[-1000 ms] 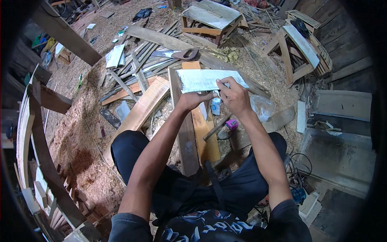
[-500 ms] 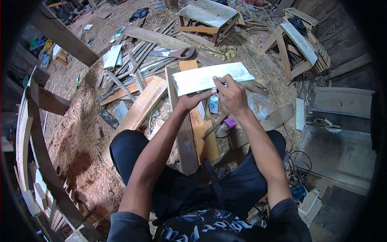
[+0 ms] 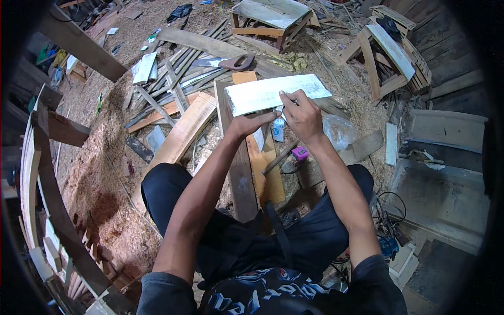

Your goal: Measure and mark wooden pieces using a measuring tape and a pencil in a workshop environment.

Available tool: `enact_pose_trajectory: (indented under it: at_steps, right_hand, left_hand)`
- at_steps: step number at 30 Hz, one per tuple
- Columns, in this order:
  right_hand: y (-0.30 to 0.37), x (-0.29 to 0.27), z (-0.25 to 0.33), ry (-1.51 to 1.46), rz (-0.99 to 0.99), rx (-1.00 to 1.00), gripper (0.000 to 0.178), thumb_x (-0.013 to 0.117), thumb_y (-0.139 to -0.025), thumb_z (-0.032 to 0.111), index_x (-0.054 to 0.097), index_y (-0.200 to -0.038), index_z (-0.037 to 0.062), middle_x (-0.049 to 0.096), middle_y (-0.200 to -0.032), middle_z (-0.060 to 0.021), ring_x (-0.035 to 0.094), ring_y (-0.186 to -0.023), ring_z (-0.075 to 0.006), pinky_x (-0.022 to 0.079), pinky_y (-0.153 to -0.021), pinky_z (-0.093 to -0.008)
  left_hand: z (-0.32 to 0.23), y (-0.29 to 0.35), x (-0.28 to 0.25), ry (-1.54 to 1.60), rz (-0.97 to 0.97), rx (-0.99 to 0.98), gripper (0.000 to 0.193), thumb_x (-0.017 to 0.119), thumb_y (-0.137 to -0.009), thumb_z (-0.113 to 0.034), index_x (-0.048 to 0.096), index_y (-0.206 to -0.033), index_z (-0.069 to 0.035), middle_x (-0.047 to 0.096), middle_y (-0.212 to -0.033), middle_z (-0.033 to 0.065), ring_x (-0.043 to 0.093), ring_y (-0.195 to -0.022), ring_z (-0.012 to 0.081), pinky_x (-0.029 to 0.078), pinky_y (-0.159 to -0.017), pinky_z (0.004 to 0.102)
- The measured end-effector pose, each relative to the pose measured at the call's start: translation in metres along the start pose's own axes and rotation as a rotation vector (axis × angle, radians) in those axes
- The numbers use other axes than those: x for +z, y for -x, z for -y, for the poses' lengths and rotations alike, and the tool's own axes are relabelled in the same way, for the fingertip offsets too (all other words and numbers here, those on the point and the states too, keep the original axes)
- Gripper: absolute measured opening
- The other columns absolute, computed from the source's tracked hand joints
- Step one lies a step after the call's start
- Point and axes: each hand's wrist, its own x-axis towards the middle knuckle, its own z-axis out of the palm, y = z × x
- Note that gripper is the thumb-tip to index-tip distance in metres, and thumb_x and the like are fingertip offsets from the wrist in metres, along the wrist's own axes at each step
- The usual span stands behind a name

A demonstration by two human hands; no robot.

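A short white-painted board [image 3: 273, 93] is held out in front of me, above the planks between my knees. My left hand [image 3: 248, 124] supports it from below at the near edge, its thumb stretched along that edge and its other fingers hidden under the board. At the middle of the same edge, my right hand [image 3: 303, 118] has its fingers curled, with the forefinger and thumb against the board. Whether anything small is pinched there cannot be made out. Below my hands lie an orange-brown board [image 3: 269, 176] and a dark plank [image 3: 242, 184].
Near my right knee are a pink tape measure [image 3: 300, 153], a wooden tool handle [image 3: 278, 159] and a clear plastic bag [image 3: 338, 132]. A handsaw [image 3: 236, 63] rests on a pile of wood strips beyond. Low wooden stands [image 3: 270, 16] are farther back; shavings cover the ground [image 3: 100, 178].
The board and both hands sit slightly higher in the picture, with little change in grip. My right fingers have shifted slightly at the board's edge.
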Motion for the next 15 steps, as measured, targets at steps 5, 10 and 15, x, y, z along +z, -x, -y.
enact_pose_trajectory:
  at_steps: [5,10,15]
  right_hand:
    - [0.004,0.002,-0.004,0.001,0.014,0.033,0.035,0.071,-0.078,0.005,0.070,-0.114,0.0062,0.060,-0.092,-0.0084,0.066,-0.074,-0.0262,0.056,-0.065,-0.0367]
    - [0.005,0.003,-0.005,0.002,0.024,0.031,0.038,0.072,-0.076,0.006,0.070,-0.114,0.0064,0.059,-0.092,-0.0081,0.065,-0.075,-0.0253,0.055,-0.065,-0.0369]
    - [0.003,0.004,-0.002,0.002,0.014,0.027,0.038,0.072,-0.076,0.006,0.070,-0.114,0.0065,0.059,-0.092,-0.0078,0.064,-0.073,-0.0247,0.054,-0.063,-0.0365]
  left_hand:
    - [-0.010,-0.004,0.004,0.036,0.011,-0.202,0.037,0.080,-0.084,-0.017,0.068,-0.115,0.000,0.071,-0.106,0.0056,0.064,-0.095,0.0138,0.053,-0.084,0.0284]
    - [-0.006,-0.005,0.009,0.141,-0.086,-0.120,0.045,0.085,-0.080,-0.024,0.069,-0.114,0.000,0.071,-0.105,0.0083,0.065,-0.096,0.0168,0.053,-0.086,0.0310]
    - [0.001,-0.008,0.003,0.115,-0.038,-0.155,0.048,0.084,-0.079,-0.024,0.067,-0.118,0.000,0.071,-0.109,0.0095,0.065,-0.099,0.0165,0.052,-0.089,0.0312]
